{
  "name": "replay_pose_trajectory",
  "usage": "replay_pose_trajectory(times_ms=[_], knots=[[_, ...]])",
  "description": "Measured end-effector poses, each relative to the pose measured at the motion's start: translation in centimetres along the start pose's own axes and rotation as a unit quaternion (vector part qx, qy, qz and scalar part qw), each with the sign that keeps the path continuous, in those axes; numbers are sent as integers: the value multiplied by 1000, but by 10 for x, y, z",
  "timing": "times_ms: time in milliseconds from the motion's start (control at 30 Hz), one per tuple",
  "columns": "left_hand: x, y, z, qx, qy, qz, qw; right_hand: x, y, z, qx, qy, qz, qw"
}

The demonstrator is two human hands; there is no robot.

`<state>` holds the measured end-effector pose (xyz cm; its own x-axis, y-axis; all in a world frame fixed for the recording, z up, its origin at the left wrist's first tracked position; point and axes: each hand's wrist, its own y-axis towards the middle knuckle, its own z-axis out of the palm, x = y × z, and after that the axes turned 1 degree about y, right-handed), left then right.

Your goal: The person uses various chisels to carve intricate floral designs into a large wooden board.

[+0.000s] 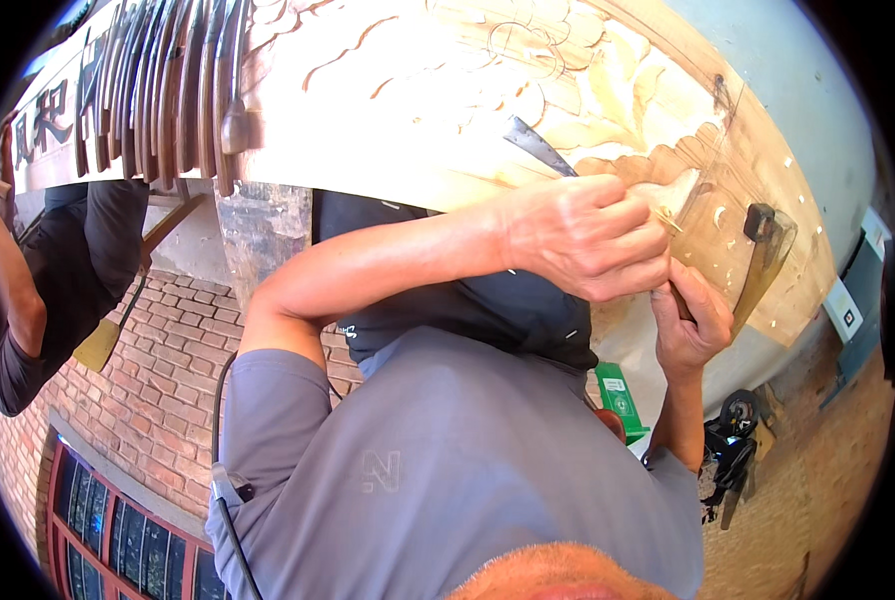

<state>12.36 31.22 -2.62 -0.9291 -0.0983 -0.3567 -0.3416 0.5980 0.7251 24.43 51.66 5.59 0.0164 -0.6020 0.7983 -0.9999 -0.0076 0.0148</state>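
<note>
A wide carved wooden board lies across the far side, with shallow relief cut into it. My left hand is closed around a chisel, its fingers wrapped over the shank. The chisel's flat steel blade sticks out beyond the hand, up and to the left, over the board. Just to the right and nearer, my right hand is closed on the brown handle end, mostly hidden in the fingers. A thin yellowish piece shows beside my left knuckles; I cannot make out what it is.
Several carving tools lie in a row at the far left. A wooden bar with a dark block sits on the board's right end, amid shavings. At the left edge is another person's dark sleeve. A green box stands below the board.
</note>
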Motion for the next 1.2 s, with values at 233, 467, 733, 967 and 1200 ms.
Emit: replay_pose_trajectory(times_ms=[233,467,733,967,1200], knots=[[17,-47,-40,27,220,-208,953,-11,-48,5,-118,31,240,963],[45,-43,-38,60,227,-315,919,-10,-46,35,-143,138,301,933],[53,-46,-41,70,268,-297,914,-14,-48,38,-150,164,314,923],[50,-61,-61,51,256,-314,913,-21,-46,36,-165,190,304,919],[44,-48,-58,55,242,-313,917,-18,-41,42,-160,174,315,919]])
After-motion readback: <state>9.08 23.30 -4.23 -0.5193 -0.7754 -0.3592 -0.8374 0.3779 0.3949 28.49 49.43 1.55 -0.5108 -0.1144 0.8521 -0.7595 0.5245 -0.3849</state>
